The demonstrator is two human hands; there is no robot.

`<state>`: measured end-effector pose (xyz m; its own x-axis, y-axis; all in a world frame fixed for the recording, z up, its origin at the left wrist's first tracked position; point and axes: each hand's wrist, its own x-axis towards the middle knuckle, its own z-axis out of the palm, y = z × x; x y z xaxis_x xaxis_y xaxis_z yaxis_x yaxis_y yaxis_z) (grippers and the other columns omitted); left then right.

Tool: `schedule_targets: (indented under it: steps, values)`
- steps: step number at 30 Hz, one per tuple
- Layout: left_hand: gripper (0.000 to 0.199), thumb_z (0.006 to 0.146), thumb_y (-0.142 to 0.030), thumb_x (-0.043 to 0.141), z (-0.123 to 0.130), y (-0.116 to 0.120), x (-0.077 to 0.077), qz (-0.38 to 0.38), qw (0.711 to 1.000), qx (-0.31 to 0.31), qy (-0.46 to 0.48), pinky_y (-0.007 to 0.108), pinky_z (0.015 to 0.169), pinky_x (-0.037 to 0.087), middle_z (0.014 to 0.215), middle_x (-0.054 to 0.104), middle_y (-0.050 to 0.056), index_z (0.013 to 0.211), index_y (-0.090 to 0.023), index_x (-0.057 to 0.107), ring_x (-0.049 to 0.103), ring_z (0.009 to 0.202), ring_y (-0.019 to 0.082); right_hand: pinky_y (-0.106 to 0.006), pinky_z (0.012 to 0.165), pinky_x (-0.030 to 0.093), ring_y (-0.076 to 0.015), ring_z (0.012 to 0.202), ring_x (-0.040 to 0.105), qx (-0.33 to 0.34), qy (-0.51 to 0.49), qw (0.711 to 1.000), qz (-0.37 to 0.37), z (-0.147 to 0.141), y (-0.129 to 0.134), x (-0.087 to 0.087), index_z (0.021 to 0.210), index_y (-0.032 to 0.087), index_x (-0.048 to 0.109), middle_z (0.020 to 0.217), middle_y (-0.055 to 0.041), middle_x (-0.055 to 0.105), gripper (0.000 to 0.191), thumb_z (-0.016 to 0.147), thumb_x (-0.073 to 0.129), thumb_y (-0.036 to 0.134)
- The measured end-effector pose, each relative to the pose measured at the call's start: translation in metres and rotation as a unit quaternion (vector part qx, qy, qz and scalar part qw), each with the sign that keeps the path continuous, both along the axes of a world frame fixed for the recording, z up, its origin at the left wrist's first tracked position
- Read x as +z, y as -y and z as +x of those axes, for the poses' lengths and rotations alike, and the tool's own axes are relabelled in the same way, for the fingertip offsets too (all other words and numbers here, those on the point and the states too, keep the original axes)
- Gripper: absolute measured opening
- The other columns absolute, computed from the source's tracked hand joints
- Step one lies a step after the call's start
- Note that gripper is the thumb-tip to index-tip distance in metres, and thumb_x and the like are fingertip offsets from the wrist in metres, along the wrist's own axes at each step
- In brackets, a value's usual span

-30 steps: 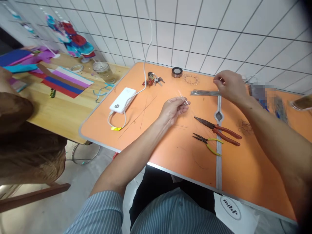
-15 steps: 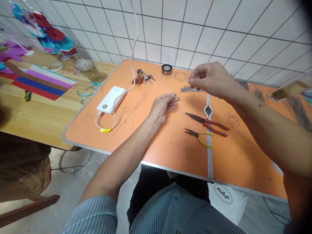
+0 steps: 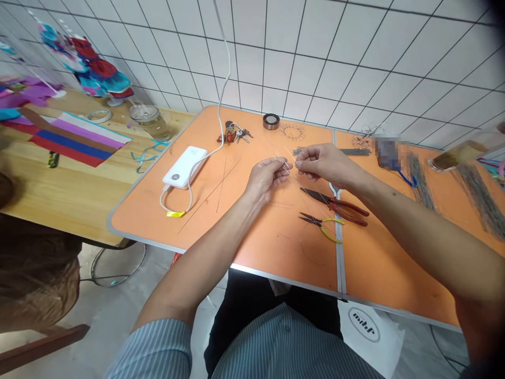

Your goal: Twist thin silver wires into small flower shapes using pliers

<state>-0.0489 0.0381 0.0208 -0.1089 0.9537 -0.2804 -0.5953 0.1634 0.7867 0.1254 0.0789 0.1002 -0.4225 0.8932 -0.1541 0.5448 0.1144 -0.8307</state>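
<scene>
Between the thumb and fingers of my left hand are several short thin wires. Close to its right, my right hand pinches one thin wire that slants up to the left. A bundle of straight grey wires lies behind my right hand, partly hidden by it. Below the hands rest red-handled pliers and small yellow-handled pliers. Long thin wires lie crossed on the orange table to the left of my left hand.
A white power bank with a cable, a bunch of keys and a roll of tape sit on the orange table. Wire rings lie near the tiled wall. More wire bundles are at the right.
My right hand has come down and left from above the wire bundle to beside my left hand, with a thin wire now showing in its fingers. The camera view has shifted slightly.
</scene>
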Motion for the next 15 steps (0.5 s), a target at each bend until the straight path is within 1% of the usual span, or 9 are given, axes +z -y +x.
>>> schedule_targets:
  steps: [8, 12, 15]
  values:
    - [0.012, 0.096, -0.019, 0.079, 0.000, 0.000, -0.002, 0.010, 1.000, 0.003, 0.000, 0.019, 0.063, 0.057, 0.085, 0.082, 0.005, 0.085, -0.014, 0.076, 0.067, 0.059, 0.007, -0.030, 0.057, 0.051, -0.0146, 0.059, 0.061, 0.012, 0.003, 1.000, 0.013, -0.001, 0.001, -0.007, 0.085, 0.022, 0.073, 0.070, -0.0008, 0.069, 0.018, 0.089, 0.090, 0.027]
    - [0.013, 0.094, -0.018, 0.083, 0.002, -0.001, -0.003, 0.008, 1.000, 0.007, 0.003, 0.019, 0.062, 0.058, 0.081, 0.078, 0.003, 0.084, -0.014, 0.076, 0.067, 0.057, 0.007, -0.029, 0.055, 0.050, -0.0145, 0.056, 0.061, 0.011, 0.000, 1.000, 0.016, -0.008, 0.006, -0.007, 0.082, 0.021, 0.071, 0.067, 0.0004, 0.067, 0.017, 0.091, 0.085, 0.022]
    - [0.017, 0.090, -0.019, 0.087, 0.003, -0.001, -0.004, 0.004, 1.000, 0.009, 0.002, 0.019, 0.064, 0.059, 0.076, 0.075, 0.001, 0.081, -0.014, 0.074, 0.068, 0.058, 0.008, -0.029, 0.054, 0.048, -0.0143, 0.053, 0.060, 0.018, 0.018, 0.999, 0.035, -0.013, 0.008, -0.008, 0.081, 0.021, 0.070, 0.063, 0.0022, 0.067, 0.016, 0.090, 0.083, 0.017]
